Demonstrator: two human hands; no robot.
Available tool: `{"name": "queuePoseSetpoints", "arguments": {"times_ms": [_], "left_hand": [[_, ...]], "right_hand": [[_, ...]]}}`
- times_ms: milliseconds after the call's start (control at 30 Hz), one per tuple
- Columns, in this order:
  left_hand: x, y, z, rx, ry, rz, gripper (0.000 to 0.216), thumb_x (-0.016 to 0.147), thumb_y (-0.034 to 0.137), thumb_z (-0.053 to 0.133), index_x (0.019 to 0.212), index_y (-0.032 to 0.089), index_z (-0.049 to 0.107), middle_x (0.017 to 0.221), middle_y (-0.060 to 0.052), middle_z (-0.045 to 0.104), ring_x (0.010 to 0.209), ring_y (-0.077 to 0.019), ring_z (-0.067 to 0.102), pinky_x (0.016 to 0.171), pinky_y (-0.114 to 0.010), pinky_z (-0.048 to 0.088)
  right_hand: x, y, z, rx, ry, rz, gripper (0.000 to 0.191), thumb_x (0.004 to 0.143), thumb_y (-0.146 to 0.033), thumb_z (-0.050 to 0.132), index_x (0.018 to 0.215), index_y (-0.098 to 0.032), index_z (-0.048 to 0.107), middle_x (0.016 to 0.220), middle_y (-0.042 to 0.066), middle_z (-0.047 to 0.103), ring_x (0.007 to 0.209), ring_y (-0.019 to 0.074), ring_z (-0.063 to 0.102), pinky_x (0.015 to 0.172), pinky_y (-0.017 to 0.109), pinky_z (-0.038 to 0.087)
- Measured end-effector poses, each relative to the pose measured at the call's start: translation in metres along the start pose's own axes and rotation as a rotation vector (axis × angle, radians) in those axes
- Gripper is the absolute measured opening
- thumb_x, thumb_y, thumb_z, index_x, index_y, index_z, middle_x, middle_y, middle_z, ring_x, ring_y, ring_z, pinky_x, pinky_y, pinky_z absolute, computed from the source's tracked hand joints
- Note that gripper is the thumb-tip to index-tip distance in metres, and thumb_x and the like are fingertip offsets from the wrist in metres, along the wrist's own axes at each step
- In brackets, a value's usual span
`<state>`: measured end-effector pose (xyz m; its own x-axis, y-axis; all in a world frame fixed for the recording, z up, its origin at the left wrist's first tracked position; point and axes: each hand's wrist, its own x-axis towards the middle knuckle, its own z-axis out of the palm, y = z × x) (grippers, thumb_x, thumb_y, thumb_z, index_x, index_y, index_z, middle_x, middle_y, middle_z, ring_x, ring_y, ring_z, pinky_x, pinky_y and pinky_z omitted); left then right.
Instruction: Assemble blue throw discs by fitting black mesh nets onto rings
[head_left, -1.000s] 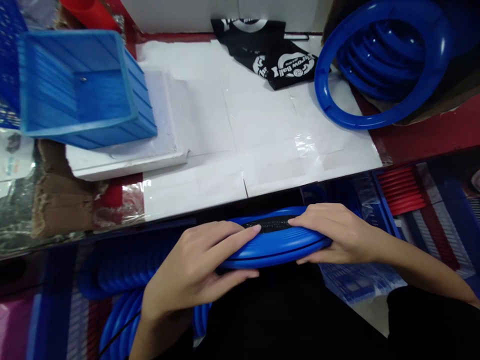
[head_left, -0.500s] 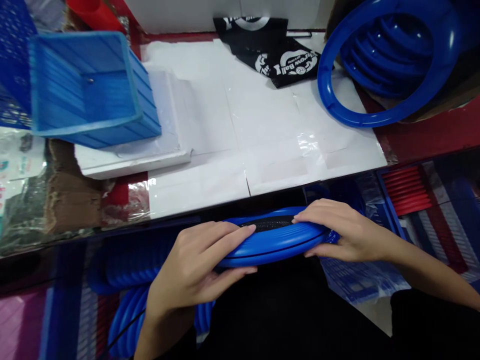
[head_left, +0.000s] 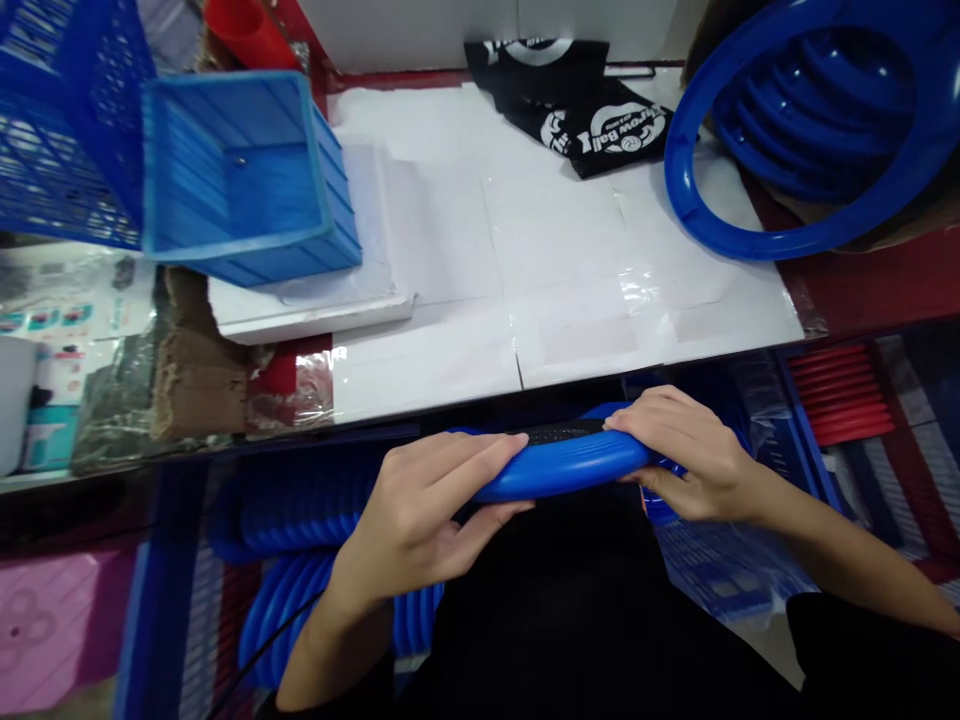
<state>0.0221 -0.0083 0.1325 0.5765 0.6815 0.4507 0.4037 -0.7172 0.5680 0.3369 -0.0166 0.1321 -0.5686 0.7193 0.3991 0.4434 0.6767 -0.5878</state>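
The left hand (head_left: 435, 510) and right hand (head_left: 686, 450) are both clasped on a blue plastic ring (head_left: 570, 470), thumbs beneath, fingers over the top. It is held just off the worktable's near edge, almost edge-on: glossy, rounded, finely grooved above, with black mesh (head_left: 559, 434) inside. Beyond, smooth white sheets (head_left: 465, 230) cover the worktable; a ribbed blue bin (head_left: 339, 190) stands left, black printed fabric (head_left: 615, 125) (lettered "Throw Ball") lies far, and 1 wide, shiny blue hoop (head_left: 724, 237) leans far right.
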Motion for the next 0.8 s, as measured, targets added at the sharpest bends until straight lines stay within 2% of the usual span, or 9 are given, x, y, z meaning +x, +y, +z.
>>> {"name": "queuePoseSetpoints", "arguments": {"times_ms": [133,200,267,367,433,500,567,667,800], "left_hand": [[0.002,-0.006,-0.005,-0.01,-0.02,0.031,0.045,0.101,0.039,0.075,0.139,0.016,0.069,0.113,-0.014,0.083,0.098,-0.0258,0.082,0.084,-0.035,0.067],[-0.002,-0.013,-0.005,-0.032,-0.025,0.024,0.047,0.101,0.04,0.075,0.141,0.017,0.068,0.119,-0.016,0.082,0.105,-0.0269,0.081,0.091,-0.037,0.067],[-0.011,-0.022,-0.004,-0.109,0.019,-0.018,0.049,0.101,0.042,0.075,0.143,0.017,0.067,0.119,-0.016,0.082,0.106,-0.0271,0.081,0.093,-0.037,0.067],[-0.027,-0.033,0.003,-0.275,0.183,-0.083,0.054,0.098,0.05,0.078,0.141,0.019,0.07,0.107,-0.012,0.083,0.091,-0.0246,0.082,0.082,-0.032,0.067],[-0.035,-0.035,0.009,-0.307,0.288,-0.092,0.052,0.097,0.051,0.078,0.138,0.02,0.072,0.105,-0.01,0.083,0.086,-0.0241,0.082,0.076,-0.03,0.067],[-0.037,-0.032,0.014,-0.277,0.327,-0.083,0.049,0.097,0.048,0.078,0.136,0.019,0.073,0.108,-0.011,0.083,0.088,-0.0249,0.081,0.077,-0.03,0.066],[-0.033,-0.027,0.017,-0.25,0.303,-0.041,0.048,0.098,0.045,0.078,0.136,0.017,0.073,0.106,-0.011,0.083,0.087,-0.0246,0.081,0.077,-0.031,0.065],[-0.021,-0.016,0.02,-0.219,0.195,0.057,0.044,0.1,0.043,0.076,0.133,0.013,0.072,0.098,-0.012,0.081,0.081,-0.0234,0.078,0.073,-0.032,0.063],[-0.01,-0.005,0.021,-0.136,0.046,0.126,0.038,0.104,0.038,0.07,0.13,0.01,0.07,0.099,-0.014,0.081,0.081,-0.0238,0.078,0.071,-0.035,0.061]], "right_hand": [[-0.002,0.007,-0.005,0.115,-0.032,0.021,0.04,0.105,-0.028,0.067,0.143,-0.019,0.064,0.122,0.013,0.079,0.11,0.0275,0.078,0.108,0.055,0.061],[-0.009,0.014,-0.008,0.179,-0.009,0.031,0.041,0.105,-0.032,0.069,0.144,-0.021,0.066,0.12,0.011,0.08,0.109,0.0275,0.078,0.112,0.057,0.06],[-0.019,0.023,-0.01,0.232,0.057,0.069,0.042,0.104,-0.037,0.071,0.144,-0.024,0.068,0.118,0.01,0.082,0.106,0.0293,0.08,0.11,0.059,0.061],[-0.038,0.035,-0.012,0.308,0.17,0.171,0.045,0.102,-0.047,0.071,0.142,-0.027,0.07,0.114,0.01,0.083,0.109,0.0336,0.079,0.108,0.06,0.062],[-0.048,0.04,-0.012,0.338,0.195,0.233,0.046,0.103,-0.05,0.07,0.143,-0.027,0.07,0.116,0.011,0.082,0.112,0.0343,0.078,0.103,0.056,0.064],[-0.051,0.039,-0.013,0.327,0.167,0.261,0.048,0.103,-0.049,0.07,0.146,-0.028,0.067,0.119,0.011,0.081,0.109,0.0317,0.079,0.096,0.048,0.067],[-0.047,0.032,-0.016,0.272,0.101,0.222,0.052,0.104,-0.047,0.07,0.151,-0.028,0.063,0.121,0.011,0.08,0.105,0.0292,0.079,0.091,0.043,0.067],[-0.031,0.011,-0.021,0.122,-0.019,0.054,0.057,0.103,-0.044,0.072,0.154,-0.024,0.059,0.12,0.012,0.08,0.105,0.0291,0.078,0.094,0.044,0.066],[-0.012,-0.014,-0.021,-0.035,-0.161,-0.075,0.047,0.106,-0.043,0.068,0.143,-0.013,0.062,0.114,0.014,0.081,0.1,0.0267,0.078,0.087,0.04,0.064]]}}
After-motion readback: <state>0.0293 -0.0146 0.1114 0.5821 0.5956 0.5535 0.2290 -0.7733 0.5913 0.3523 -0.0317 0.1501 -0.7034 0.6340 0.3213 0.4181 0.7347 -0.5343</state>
